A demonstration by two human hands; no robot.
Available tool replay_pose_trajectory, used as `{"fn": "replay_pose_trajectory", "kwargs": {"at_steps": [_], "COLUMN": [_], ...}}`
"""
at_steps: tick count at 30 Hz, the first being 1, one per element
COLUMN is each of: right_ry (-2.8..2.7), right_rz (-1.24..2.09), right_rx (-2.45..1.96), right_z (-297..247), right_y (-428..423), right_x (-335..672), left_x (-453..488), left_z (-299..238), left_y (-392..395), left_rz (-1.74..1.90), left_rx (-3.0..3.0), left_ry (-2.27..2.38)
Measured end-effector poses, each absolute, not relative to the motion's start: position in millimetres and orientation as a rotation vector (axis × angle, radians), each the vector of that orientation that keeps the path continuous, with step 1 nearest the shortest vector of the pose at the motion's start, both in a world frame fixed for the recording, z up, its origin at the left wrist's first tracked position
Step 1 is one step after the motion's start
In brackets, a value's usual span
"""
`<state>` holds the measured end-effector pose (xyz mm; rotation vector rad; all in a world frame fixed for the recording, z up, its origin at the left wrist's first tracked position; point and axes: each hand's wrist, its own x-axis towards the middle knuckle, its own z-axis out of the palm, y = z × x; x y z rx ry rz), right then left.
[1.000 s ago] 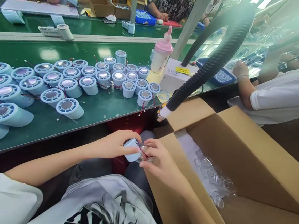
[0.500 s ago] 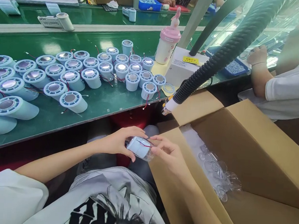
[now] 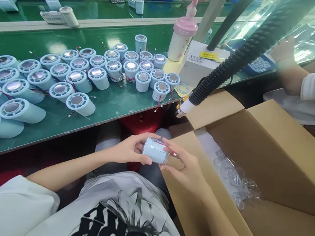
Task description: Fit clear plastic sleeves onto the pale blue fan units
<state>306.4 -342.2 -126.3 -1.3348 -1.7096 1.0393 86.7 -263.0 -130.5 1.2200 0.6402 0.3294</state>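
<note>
Above my lap, a light blue fan motor cylinder [image 3: 155, 152] lies on its side between my hands. My left hand [image 3: 128, 149] grips its left end, thumb below and fingers over the top. At the right end a clear plastic cover [image 3: 167, 158] shows around the cylinder. My right hand [image 3: 188, 166] pinches that end between thumb and fingers. A thin red wire with a small white plug runs along the top and sticks out by the right fingers. Part of the left end is hidden by my left hand.
Many similar blue cylinders [image 3: 80, 103] stand on the green bench [image 3: 106, 107]. A black flexible hose [image 3: 216, 77] hangs by a pink-lidded bottle [image 3: 182, 37]. To my right, an open cardboard box [image 3: 273, 162] contains clear plastic pieces [image 3: 231, 175]. A co-worker's arm [image 3: 292, 73] is beyond it.
The cylinder has turned nearer to level, and its wire plug now sticks out at the right. My right hand has closed around the covered end. The whole view has shifted slightly.
</note>
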Motion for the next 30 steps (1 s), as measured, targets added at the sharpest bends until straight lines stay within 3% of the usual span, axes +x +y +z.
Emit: {"fn": "replay_pose_trajectory", "kwargs": {"at_steps": [18, 23, 30], "right_ry": [-1.321, -1.128, -0.972], "right_rz": [1.497, 1.639, 1.557], "right_rx": [-1.225, -1.142, -1.159], "right_z": [-113, -116, -131], "right_y": [-344, -340, -334], "right_x": [309, 306, 302], "left_x": [81, 82, 91], "left_z": [-112, -113, -125], "left_y": [-260, -258, -246], "left_rz": [0.421, 0.369, 0.400], "left_rx": [1.637, 1.509, 1.263], "left_ry": [0.417, 0.464, 0.536]}}
